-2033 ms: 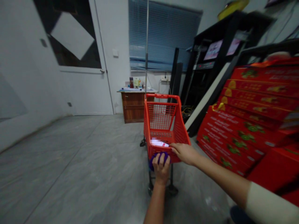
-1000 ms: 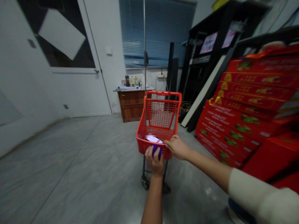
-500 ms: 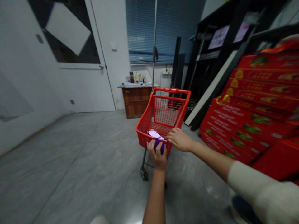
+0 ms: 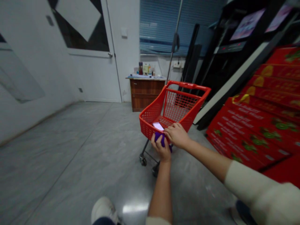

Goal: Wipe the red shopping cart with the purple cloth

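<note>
A small red shopping cart point(image 4: 150, 118) stands in front of me with its handle on the far side. My left hand point(image 4: 162, 147) is closed around a bunched purple cloth point(image 4: 160, 139) at the cart's near end. The cloth rests against the outer face of the basket. Beside it, my right hand point(image 4: 177, 134) has its fingers curled over the near rim of the cart; the fingertips are partly hidden. A flat, whitish sheet or screen point(image 4: 158, 126) shows inside the basket just beyond my hands.
Red printed boxes point(image 4: 248, 131) are stacked on the right. Behind the cart stand a brown wooden cabinet point(image 4: 146, 90) with bottles on top and a metal pole point(image 4: 174, 40). A white door point(image 4: 96, 78) is at the back left. My shoe point(image 4: 104, 209) is on the grey floor.
The cart now stands turned, its handle further right, and more of its wheels shows. My view has shifted. Both hands stay at its near end, the left still on the purple cloth.
</note>
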Motion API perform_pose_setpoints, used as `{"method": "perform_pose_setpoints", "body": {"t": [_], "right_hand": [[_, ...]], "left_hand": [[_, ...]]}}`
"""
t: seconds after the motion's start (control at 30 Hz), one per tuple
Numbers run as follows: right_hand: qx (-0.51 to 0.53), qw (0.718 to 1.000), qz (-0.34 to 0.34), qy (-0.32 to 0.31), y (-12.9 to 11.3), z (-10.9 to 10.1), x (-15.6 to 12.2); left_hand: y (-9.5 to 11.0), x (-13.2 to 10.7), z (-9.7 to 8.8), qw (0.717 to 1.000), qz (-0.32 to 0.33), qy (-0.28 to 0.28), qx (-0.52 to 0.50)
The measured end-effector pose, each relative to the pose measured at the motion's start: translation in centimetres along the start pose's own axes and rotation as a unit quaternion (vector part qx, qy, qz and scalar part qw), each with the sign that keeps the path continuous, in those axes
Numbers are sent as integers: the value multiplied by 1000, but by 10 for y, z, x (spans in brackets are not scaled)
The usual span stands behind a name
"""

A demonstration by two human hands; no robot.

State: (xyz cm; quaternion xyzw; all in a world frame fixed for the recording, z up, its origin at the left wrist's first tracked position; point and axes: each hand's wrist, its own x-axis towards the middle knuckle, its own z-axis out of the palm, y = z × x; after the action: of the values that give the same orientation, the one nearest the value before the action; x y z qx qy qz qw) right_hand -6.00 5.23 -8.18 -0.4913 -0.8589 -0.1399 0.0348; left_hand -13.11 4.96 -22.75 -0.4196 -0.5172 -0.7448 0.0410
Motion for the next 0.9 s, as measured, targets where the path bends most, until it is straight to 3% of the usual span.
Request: {"method": "perform_pose_setpoints", "body": {"t": [0.07, 0.17, 0.3, 0.37, 0.47, 0.63, 0.8, 0.9], "right_hand": [[14, 1000, -1, -14, -2, -4, 5], [60, 997, -35, -37, 14, -12, 13], [29, 996, -65, -53, 49, -13, 17], [1, 997, -42, -62, 58, -10, 17], [-23, 998, -2, -60, 57, -4, 15], [-37, 998, 31, -47, 43, -4, 14], [-37, 997, 54, -31, 25, -8, 16], [-23, 997, 67, -43, 19, -16, 20]], "left_hand": [[-10, -6, -3, 1000, -17, 11, 18], [-20, -10, -10, 997, -65, 14, 41], [-5, 15, -11, 998, -54, 4, 15], [2, 27, -5, 1000, -28, -4, 2], [-1, 22, 1, 1000, -21, -16, 8], [-13, -4, -3, 996, -85, 5, 26], [6, 15, 2, 999, 30, -7, 25], [0, 10, 5, 991, 111, -8, 78]]}}
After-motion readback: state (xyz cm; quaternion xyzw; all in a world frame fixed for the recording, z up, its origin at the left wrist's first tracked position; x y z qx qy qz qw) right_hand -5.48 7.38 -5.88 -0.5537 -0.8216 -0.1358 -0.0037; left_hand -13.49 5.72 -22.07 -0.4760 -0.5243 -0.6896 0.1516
